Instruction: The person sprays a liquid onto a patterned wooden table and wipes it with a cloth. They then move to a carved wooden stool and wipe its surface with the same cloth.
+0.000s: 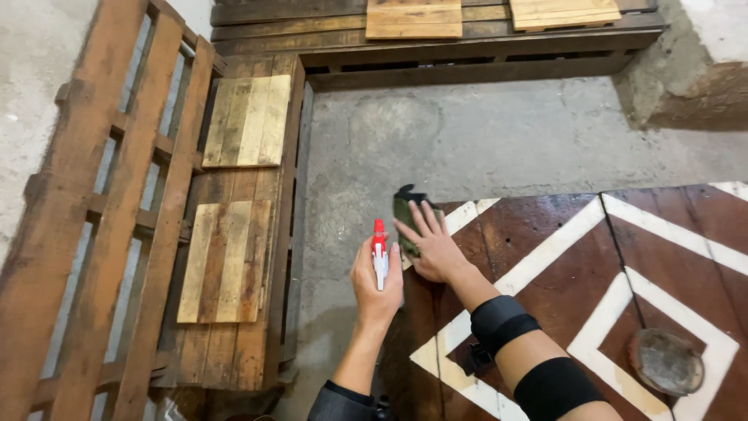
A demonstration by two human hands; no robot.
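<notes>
Two hands over worktop: left hand clenched round spray bottle; right hand flat, fingers spread, pressing cloth at corner.

A rough workshop: bare concrete floor, stacked wooden pallets, a painted tabletop.

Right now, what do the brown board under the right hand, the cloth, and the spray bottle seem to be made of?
The board looks like wood, painted brown with white lines and glossy, perhaps wet or varnished. The cloth under the right hand seems to be soft dark-green fabric, since it crumples. The spray bottle in the left hand looks like plastic, white with a red nozzle.
</notes>
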